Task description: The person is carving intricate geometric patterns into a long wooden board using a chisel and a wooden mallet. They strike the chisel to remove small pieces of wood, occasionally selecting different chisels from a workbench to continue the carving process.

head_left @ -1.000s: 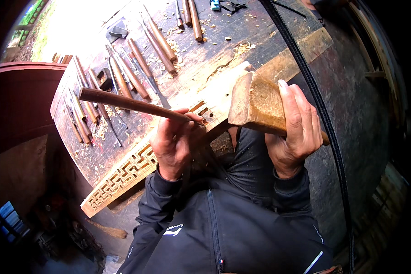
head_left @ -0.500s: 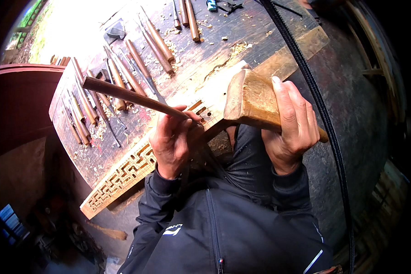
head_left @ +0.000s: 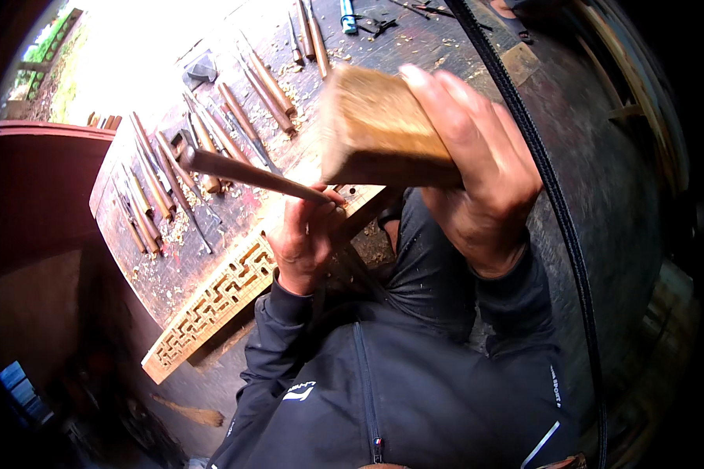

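Head view: left hand [head_left: 299, 242] on a dark-handled tool [head_left: 246, 173], right hand [head_left: 489, 168] on a wooden mallet [head_left: 387, 129]

We see a pale carved board [head_left: 211, 316] lying aslant along the near edge of the workbench [head_left: 446, 56], in front of the person's dark trousers [head_left: 434, 270]; its pierced pattern shows left of the left hand. That place probably keeps the cut face within easy reach of both arms.

The left fingers curl round the lower part of the tool, close over the board, while the handle slopes up toward the left. We take this low grip as a way to steady the tool and leave its upper end free. Its working tip is hidden, so we cannot tell whether it touches wood. The right fingers lie close together along the mallet's block; the thumb and the mallet's shaft are out of sight, so we cannot tell how they meet. The blurred block hangs well apart from the handle's upper end.

Beyond the hands, loose wooden-handled tools [head_left: 238, 112] lie among wood shavings [head_left: 180, 228], with a blue item [head_left: 348, 17] farther back. The mallet blocks our sight of the bench behind it, the left hand covers part of the board, and a black braided cord [head_left: 558, 202] crosses our view beside the right hand.
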### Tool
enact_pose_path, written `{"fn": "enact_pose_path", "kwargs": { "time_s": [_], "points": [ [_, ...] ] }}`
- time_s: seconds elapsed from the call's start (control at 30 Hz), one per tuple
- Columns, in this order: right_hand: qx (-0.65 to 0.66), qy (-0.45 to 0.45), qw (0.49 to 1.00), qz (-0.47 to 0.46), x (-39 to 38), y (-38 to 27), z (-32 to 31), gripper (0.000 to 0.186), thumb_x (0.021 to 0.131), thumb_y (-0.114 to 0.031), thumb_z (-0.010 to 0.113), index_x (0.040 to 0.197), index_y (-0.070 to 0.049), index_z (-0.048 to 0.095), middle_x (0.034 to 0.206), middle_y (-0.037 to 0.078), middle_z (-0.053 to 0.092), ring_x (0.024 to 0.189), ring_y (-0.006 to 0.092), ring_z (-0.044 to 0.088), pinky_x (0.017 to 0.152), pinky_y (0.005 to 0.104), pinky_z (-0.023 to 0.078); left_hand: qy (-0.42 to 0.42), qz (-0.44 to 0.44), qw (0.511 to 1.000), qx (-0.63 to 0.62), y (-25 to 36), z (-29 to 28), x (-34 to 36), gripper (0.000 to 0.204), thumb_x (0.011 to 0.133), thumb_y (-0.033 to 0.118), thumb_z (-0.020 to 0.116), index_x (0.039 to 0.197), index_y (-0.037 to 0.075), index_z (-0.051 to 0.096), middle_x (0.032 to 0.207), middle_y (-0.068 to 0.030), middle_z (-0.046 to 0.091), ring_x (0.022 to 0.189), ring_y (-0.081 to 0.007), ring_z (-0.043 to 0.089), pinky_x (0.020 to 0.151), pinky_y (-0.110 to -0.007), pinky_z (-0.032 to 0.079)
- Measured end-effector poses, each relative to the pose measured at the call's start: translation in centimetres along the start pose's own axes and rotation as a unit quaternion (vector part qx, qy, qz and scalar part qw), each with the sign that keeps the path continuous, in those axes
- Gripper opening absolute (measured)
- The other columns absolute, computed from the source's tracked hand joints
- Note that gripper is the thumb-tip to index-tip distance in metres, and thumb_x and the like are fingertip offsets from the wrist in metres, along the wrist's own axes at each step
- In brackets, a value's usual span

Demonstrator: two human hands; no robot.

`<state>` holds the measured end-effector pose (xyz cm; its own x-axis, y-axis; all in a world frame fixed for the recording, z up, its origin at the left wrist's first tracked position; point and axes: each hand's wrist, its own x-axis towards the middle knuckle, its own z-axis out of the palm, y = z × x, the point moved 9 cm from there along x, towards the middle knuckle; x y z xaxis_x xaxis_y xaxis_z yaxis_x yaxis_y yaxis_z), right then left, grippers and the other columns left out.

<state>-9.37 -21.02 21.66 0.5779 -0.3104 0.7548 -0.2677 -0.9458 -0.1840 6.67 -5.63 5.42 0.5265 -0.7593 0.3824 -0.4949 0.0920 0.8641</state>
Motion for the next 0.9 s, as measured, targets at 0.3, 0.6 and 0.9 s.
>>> {"fn": "enact_pose_path", "kwargs": {
  "time_s": [0.3, 0.6, 0.9],
  "points": [
    [-0.015, 0.035, 0.995, -0.097, 8.4, -6.8, -2.6, 0.047, 0.083, -0.023, 0.088, 0.129, -0.015, 0.084, 0.109, 0.013, 0.083, 0.092, 0.0285, 0.081, 0.081, 0.0393, 0.064, 0.019, 0.13, 0.979, 0.154, 2.1, -0.3, -0.8, 0.025, 0.095, -0.007, 0.08, 0.118, 0.002, 0.074, 0.099, -0.0134, 0.082, 0.086, -0.0281, 0.079, 0.08, -0.04, 0.063],
    [-0.011, 0.078, 0.987, -0.138, 9.1, -7.7, -3.0, 0.033, 0.087, -0.033, 0.086, 0.118, -0.019, 0.088, 0.103, 0.009, 0.084, 0.083, 0.0238, 0.08, 0.071, 0.0363, 0.063, 0.002, 0.087, 0.988, 0.13, 1.7, -0.5, -0.4, 0.024, 0.098, -0.007, 0.076, 0.121, 0.0, 0.073, 0.099, -0.0114, 0.082, 0.089, -0.0293, 0.08, 0.085, -0.041, 0.063],
    [-0.063, 0.055, 0.982, -0.167, 9.4, -7.7, -3.2, 0.035, 0.09, -0.032, 0.083, 0.121, -0.017, 0.086, 0.1, 0.008, 0.083, 0.084, 0.024, 0.08, 0.071, 0.037, 0.062, 0.02, 0.134, 0.98, 0.145, 4.3, 0.0, 0.3, 0.023, 0.097, -0.008, 0.076, 0.118, 0.001, 0.073, 0.098, -0.0126, 0.083, 0.086, -0.0304, 0.082, 0.079, -0.04, 0.065]
  ]
}}
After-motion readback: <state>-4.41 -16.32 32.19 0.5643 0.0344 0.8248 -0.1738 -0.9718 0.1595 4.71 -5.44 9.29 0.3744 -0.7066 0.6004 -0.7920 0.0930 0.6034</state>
